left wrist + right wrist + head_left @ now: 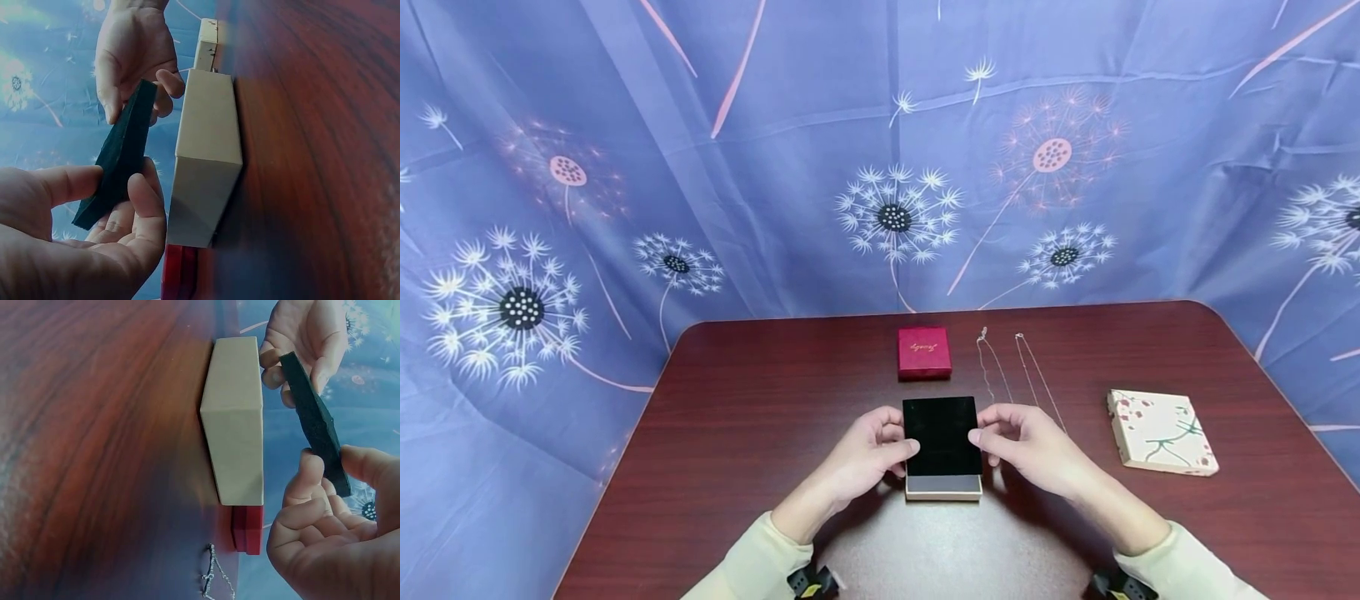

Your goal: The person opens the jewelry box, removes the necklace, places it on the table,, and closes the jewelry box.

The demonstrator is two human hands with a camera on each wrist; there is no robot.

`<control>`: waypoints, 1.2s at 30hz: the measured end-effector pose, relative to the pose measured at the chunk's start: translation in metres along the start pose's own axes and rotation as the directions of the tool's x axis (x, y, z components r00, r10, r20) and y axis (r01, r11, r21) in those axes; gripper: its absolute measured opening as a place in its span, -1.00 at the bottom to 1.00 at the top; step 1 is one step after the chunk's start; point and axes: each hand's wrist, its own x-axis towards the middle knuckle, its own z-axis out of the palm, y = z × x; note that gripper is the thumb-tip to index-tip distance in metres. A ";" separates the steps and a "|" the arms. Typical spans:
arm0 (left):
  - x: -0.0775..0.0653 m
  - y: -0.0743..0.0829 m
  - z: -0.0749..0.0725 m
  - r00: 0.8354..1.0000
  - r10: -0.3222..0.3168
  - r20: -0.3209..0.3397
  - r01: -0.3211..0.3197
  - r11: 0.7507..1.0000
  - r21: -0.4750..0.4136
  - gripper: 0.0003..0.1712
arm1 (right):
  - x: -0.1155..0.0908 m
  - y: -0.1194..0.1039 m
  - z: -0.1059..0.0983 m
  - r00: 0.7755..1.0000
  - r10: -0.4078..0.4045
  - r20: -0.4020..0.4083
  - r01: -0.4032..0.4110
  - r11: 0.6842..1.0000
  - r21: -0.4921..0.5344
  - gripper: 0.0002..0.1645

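Observation:
A square black foam pad (942, 433) is held level above an open cream box base (943, 495). My left hand (868, 446) pinches the pad's left edge, thumb on top and fingers beneath. At the opposite edge my right hand (1028, 446) pinches it the same way. Both wrist views show the pad (119, 156) raised over the rim, with a gap between it and the box (234, 425). The pad hides most of the box's inside in the head view.
Behind the pad lies a small red jewelry box (923, 352). To its right, two thin chain necklaces (992, 362) are stretched out on the dark wooden table (760, 400). A cream lid with a floral print (1165, 433) rests farther right. A blue dandelion-patterned cloth (805, 208) hangs behind.

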 end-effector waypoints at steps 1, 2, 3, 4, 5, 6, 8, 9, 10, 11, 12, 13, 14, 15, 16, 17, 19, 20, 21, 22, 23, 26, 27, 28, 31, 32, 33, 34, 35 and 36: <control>0.000 -0.001 0.000 1.000 0.000 -0.001 0.000 1.000 0.008 -0.71 | 0.000 0.000 0.000 1.000 0.005 -0.004 -0.005 1.000 -0.001 -0.69; 0.000 -0.001 0.000 1.000 0.002 -0.007 -0.002 1.000 0.021 -0.67 | 0.000 0.000 0.000 1.000 0.008 -0.007 -0.008 1.000 -0.001 -0.70; 0.000 -0.001 -0.001 1.000 0.010 -0.016 -0.009 0.999 0.042 -0.62 | 0.000 0.000 -0.001 1.000 0.012 -0.011 -0.012 1.000 0.000 -0.70; 0.000 -0.002 -0.001 0.999 0.021 -0.026 -0.020 0.997 0.068 -0.58 | 0.000 0.000 -0.001 1.000 0.016 -0.016 -0.016 1.000 0.001 -0.70; 0.000 -0.002 -0.002 0.999 0.036 -0.036 -0.033 0.995 0.098 -0.53 | 0.000 0.000 -0.002 1.000 0.019 -0.021 -0.019 1.000 0.003 -0.71; 0.000 -0.002 -0.002 0.997 0.055 -0.045 -0.049 0.991 0.127 -0.49 | 0.000 0.000 -0.003 0.999 0.022 -0.025 -0.022 1.000 0.005 -0.70; 0.000 -0.004 -0.004 0.993 0.099 -0.066 -0.084 0.975 0.204 -0.43 | -0.001 0.000 -0.005 0.999 0.024 -0.031 -0.024 1.000 0.001 -0.70; 0.000 -0.005 -0.005 0.990 0.123 -0.076 -0.100 0.964 0.245 -0.39 | -0.002 0.000 -0.006 0.999 0.026 -0.034 -0.026 1.000 0.000 -0.70; -0.001 -0.005 -0.005 0.986 0.142 -0.087 -0.112 0.952 0.285 -0.35 | -0.002 0.001 -0.007 0.999 0.027 -0.038 -0.027 1.000 -0.004 -0.70; -0.001 -0.006 -0.006 0.983 0.160 -0.094 -0.121 0.937 0.327 -0.30 | -0.003 0.001 -0.009 0.999 0.027 -0.041 -0.027 1.000 -0.007 -0.70; -0.002 -0.007 -0.007 0.980 0.175 -0.099 -0.127 0.920 0.370 -0.25 | -0.003 0.001 -0.010 0.999 0.024 -0.043 -0.025 1.000 -0.013 -0.71; -0.002 -0.008 -0.008 0.977 0.188 -0.101 -0.131 0.901 0.414 -0.18 | -0.004 0.002 -0.011 0.999 0.021 -0.046 -0.022 1.000 -0.018 -0.72; -0.003 -0.009 -0.009 0.975 0.199 -0.097 -0.134 0.879 0.457 -0.10 | -0.004 0.002 -0.012 0.999 0.020 -0.048 -0.021 1.000 -0.021 -0.72; -0.003 -0.010 -0.010 0.974 0.209 -0.086 -0.140 0.857 0.496 -0.03 | -0.005 0.003 -0.013 0.999 0.016 -0.048 -0.017 1.000 -0.023 -0.73; -0.003 -0.010 -0.010 0.974 0.216 -0.070 -0.146 0.832 0.535 0.04 | -0.006 0.003 -0.014 0.999 0.020 -0.049 -0.021 0.999 -0.027 -0.74; -0.003 -0.011 -0.011 0.974 0.222 -0.050 -0.155 0.808 0.568 0.11 | -0.006 0.004 -0.015 0.999 0.024 -0.048 -0.026 0.999 -0.028 -0.75; -0.003 -0.012 -0.012 0.972 0.236 -0.002 -0.183 0.759 0.625 0.23 | -0.007 0.005 -0.016 0.998 0.041 -0.044 -0.043 0.999 -0.030 -0.75; -0.003 -0.013 -0.013 0.972 0.234 0.021 -0.192 0.736 0.649 0.28 | -0.008 0.006 -0.016 0.998 0.047 -0.038 -0.048 0.998 -0.030 -0.74; -0.003 -0.014 -0.014 0.972 0.231 0.043 -0.200 0.717 0.668 0.33 | -0.008 0.006 -0.016 0.998 0.058 -0.033 -0.059 0.998 -0.031 -0.73; -0.003 -0.015 -0.014 0.973 0.225 0.062 -0.205 0.700 0.684 0.36 | -0.009 0.006 -0.016 0.997 0.067 -0.026 -0.068 0.997 -0.032 -0.71; -0.003 -0.016 -0.015 0.973 0.217 0.079 -0.210 0.686 0.697 0.39 | -0.009 0.007 -0.016 0.998 0.067 -0.018 -0.068 0.997 -0.032 -0.70; -0.001 -0.018 -0.017 0.975 0.188 0.123 -0.217 0.653 0.725 0.45 | -0.011 0.008 -0.015 0.997 0.078 -0.009 -0.079 0.996 -0.031 -0.69; -0.001 -0.019 -0.017 0.974 0.181 0.136 -0.222 0.644 0.732 0.45 | -0.011 0.008 -0.015 0.996 0.087 -0.010 -0.087 0.996 -0.030 -0.68; 0.000 -0.019 -0.018 0.974 0.173 0.147 -0.225 0.638 0.737 0.46 | -0.011 0.009 -0.014 0.996 0.090 -0.010 -0.090 0.996 -0.028 -0.69; 0.002 -0.018 -0.019 0.971 0.159 0.180 -0.240 0.619 0.747 0.45 | -0.012 0.010 -0.013 0.994 0.107 -0.013 -0.107 0.994 -0.025 -0.70; 0.003 -0.018 -0.019 0.970 0.155 0.189 -0.244 0.618 0.747 0.44 | -0.012 0.011 -0.013 0.994 0.109 -0.012 -0.109 0.994 -0.025 -0.70; 0.004 -0.018 -0.020 0.969 0.150 0.197 -0.247 0.619 0.746 0.43 | -0.013 0.011 -0.012 0.994 0.111 -0.009 -0.111 0.994 -0.021 -0.70; 0.004 -0.017 -0.020 0.968 0.147 0.203 -0.250 0.620 0.744 0.43 | -0.012 0.011 -0.012 0.994 0.111 -0.006 -0.111 0.994 -0.018 -0.71; 0.005 -0.017 -0.020 0.967 0.147 0.208 -0.254 0.620 0.743 0.41 | -0.012 0.011 -0.012 0.994 0.111 -0.004 -0.111 0.994 -0.017 -0.71; 0.005 -0.018 -0.021 0.966 0.150 0.212 -0.259 0.618 0.742 0.39 | -0.012 0.011 -0.012 0.994 0.111 -0.001 -0.111 0.994 -0.015 -0.71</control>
